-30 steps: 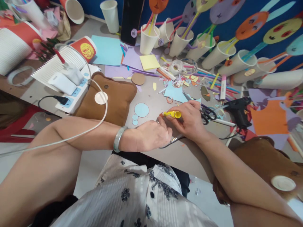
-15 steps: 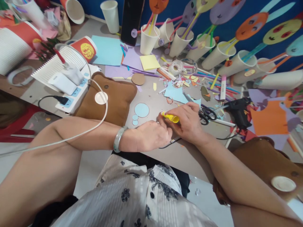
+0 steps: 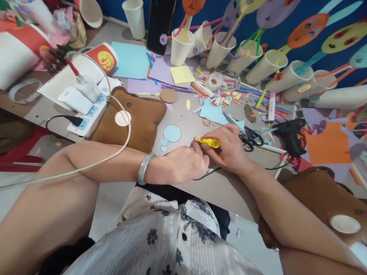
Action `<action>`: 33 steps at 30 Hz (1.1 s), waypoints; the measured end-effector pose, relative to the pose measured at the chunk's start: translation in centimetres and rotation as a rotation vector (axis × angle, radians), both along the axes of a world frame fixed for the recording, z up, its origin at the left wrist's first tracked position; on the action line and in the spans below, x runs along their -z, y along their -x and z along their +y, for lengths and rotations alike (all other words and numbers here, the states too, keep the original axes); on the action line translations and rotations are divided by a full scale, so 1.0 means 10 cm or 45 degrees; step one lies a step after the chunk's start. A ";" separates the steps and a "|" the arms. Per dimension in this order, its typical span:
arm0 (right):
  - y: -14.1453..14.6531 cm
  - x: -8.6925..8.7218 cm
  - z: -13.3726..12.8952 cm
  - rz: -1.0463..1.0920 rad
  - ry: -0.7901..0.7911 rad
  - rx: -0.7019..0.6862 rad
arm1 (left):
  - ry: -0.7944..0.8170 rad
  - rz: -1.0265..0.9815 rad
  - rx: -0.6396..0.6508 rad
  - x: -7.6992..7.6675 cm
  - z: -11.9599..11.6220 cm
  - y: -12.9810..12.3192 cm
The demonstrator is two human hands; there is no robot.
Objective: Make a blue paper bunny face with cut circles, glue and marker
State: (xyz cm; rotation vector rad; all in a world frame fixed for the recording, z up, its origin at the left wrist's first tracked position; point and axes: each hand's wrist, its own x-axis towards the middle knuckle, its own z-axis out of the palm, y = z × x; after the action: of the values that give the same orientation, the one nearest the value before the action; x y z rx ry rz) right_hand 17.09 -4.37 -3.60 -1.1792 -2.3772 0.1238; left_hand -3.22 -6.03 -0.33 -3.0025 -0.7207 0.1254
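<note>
Between the fingers of my right hand (image 3: pixel 228 151) is a yellow tube-shaped thing (image 3: pixel 211 143), perhaps a marker, its hollow end pointing right. My left hand (image 3: pixel 186 164) is closed against my right fingertips; whatever its fingers pinch is hidden behind them. Left of the hands, a large light-blue paper circle (image 3: pixel 172 133) lies on the table with two smaller blue circles (image 3: pixel 164 145) below it. Black-handled scissors (image 3: pixel 250 139) lie just right of my right hand, by a cut piece of blue paper (image 3: pixel 212 111).
A brown cushion (image 3: pixel 143 114) and a white power strip (image 3: pixel 83 128) stand left, a white cable crossing my left forearm. Paper scraps, a tape roll (image 3: pixel 214 81) and a black glue gun (image 3: pixel 291 137) lie right. Paper cups (image 3: pixel 220 49) holding paper faces line the back.
The yellow tube has turned slightly, its hollow end shifting a little to the right. Both hands stay in nearly the same place.
</note>
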 end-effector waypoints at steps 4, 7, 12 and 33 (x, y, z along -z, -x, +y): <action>-0.03 0.01 0.02 0.024 -0.094 0.010 | 0.010 -0.025 -0.016 0.01 0.00 0.01; -0.06 0.01 0.01 0.078 -0.086 0.115 | 0.000 -0.010 0.002 0.03 0.00 0.01; -0.05 0.00 -0.02 0.174 0.033 0.244 | -0.015 0.054 0.028 0.00 -0.01 -0.01; -0.04 -0.02 -0.03 0.227 0.078 0.188 | -0.026 0.034 0.054 -0.07 -0.04 0.01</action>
State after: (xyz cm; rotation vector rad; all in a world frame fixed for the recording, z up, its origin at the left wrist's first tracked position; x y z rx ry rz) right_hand 17.49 -4.68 -3.36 -1.3107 -2.1389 0.2440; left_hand -3.35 -6.38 0.42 -2.9882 -0.6516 0.1552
